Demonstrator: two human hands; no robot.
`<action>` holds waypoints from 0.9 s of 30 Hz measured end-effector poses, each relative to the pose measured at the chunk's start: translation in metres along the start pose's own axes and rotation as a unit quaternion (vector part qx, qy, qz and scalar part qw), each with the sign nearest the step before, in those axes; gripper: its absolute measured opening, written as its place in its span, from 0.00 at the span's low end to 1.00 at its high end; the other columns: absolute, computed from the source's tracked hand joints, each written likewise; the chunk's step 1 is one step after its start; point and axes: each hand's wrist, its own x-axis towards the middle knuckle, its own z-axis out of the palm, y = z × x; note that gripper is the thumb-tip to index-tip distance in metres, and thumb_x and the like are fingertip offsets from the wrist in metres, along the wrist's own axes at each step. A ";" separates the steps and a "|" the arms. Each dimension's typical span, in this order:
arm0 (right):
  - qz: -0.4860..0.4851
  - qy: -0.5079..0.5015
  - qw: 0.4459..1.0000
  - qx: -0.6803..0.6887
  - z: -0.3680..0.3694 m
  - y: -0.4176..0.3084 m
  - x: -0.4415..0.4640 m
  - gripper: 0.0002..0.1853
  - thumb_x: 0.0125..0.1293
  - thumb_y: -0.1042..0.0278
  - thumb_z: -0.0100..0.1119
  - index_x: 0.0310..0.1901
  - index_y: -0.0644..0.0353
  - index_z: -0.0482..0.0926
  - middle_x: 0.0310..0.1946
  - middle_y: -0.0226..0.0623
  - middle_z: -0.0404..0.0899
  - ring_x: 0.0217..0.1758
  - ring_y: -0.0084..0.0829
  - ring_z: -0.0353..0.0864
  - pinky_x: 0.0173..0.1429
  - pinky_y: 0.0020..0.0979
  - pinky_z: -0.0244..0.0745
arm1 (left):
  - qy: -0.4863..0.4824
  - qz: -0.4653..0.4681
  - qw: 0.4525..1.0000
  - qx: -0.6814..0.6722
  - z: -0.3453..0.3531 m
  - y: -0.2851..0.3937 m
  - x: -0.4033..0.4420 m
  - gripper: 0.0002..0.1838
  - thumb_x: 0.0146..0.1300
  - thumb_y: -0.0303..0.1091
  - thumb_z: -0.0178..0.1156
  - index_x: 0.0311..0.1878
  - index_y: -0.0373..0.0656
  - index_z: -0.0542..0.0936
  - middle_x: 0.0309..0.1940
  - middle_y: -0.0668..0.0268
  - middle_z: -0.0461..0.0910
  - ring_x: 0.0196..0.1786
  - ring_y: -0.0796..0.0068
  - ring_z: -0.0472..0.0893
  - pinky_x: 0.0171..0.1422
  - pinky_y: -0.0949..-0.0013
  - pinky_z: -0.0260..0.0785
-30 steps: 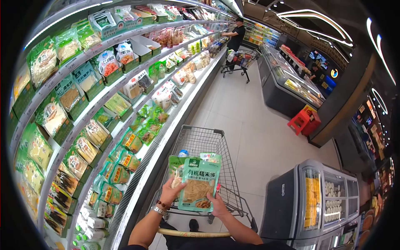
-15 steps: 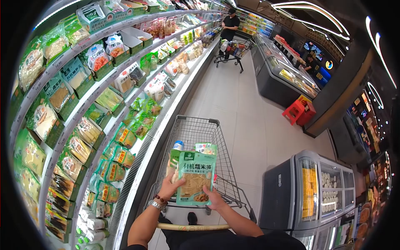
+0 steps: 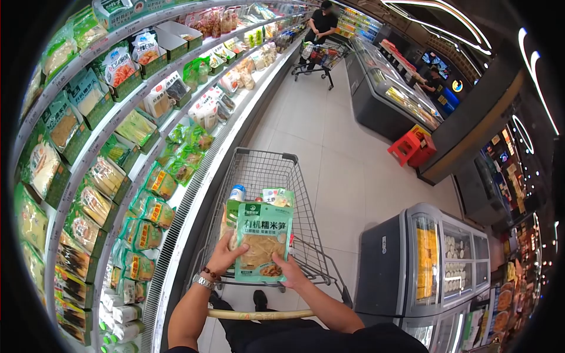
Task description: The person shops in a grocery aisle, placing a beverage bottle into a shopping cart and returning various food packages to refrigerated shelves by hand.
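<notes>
Upright between my two hands is a light green food packet [image 3: 265,235] with a clear window showing tan contents. My left hand [image 3: 223,255] pinches its left edge, thumb on the front. On the lower right side, my right hand [image 3: 289,272] grips it with the thumb across the front. Behind the packet, partly hidden by it, a bottle with a blue cap [image 3: 238,192] and another printed packet [image 3: 276,196] sit in the wire shopping cart [image 3: 297,176]. The cart's pale handle bar [image 3: 259,315] runs below my forearms, close to my body.
Refrigerated shelves [image 3: 150,97] full of packaged foods line the left. Ahead in the aisle stands a person [image 3: 322,26] with another cart [image 3: 323,59]. On the right are a long display freezer [image 3: 388,88], a red stool [image 3: 404,148], a pillar [image 3: 471,129] and a glass-topped freezer [image 3: 385,259].
The packet, both hands and the cart appear slightly further left and higher in view. The person ahead has turned and now has their hands at their cart.
</notes>
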 end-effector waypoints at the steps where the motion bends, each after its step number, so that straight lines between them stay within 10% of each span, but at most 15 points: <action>1: -0.003 0.000 1.000 -0.007 0.001 0.000 0.001 0.22 0.75 0.60 0.58 0.66 0.57 0.69 0.59 0.36 0.78 0.59 0.36 0.81 0.60 0.42 0.81 | 0.012 0.006 1.000 0.017 0.000 0.002 -0.001 0.32 0.64 0.35 0.71 0.67 0.34 0.69 0.56 0.58 0.80 0.57 0.72 0.80 0.62 0.68 0.73; 14: 0.004 -0.008 1.000 -0.015 -0.002 0.002 0.005 0.23 0.75 0.61 0.58 0.67 0.57 0.68 0.60 0.37 0.77 0.60 0.36 0.81 0.61 0.43 0.81 | 0.042 0.001 0.998 0.047 0.000 -0.005 0.000 0.29 0.68 0.44 0.66 0.65 0.34 0.72 0.55 0.58 0.81 0.58 0.72 0.79 0.63 0.67 0.71; 27: 0.017 0.014 0.999 0.040 0.021 -0.008 0.000 0.38 0.76 0.31 0.32 0.76 0.51 0.57 0.74 0.36 0.65 0.73 0.41 0.68 0.72 0.46 0.69 | 0.134 0.003 0.990 0.046 -0.013 -0.040 0.010 0.29 0.79 0.53 0.46 0.49 0.31 0.82 0.39 0.67 0.84 0.43 0.82 0.77 0.50 0.73 0.71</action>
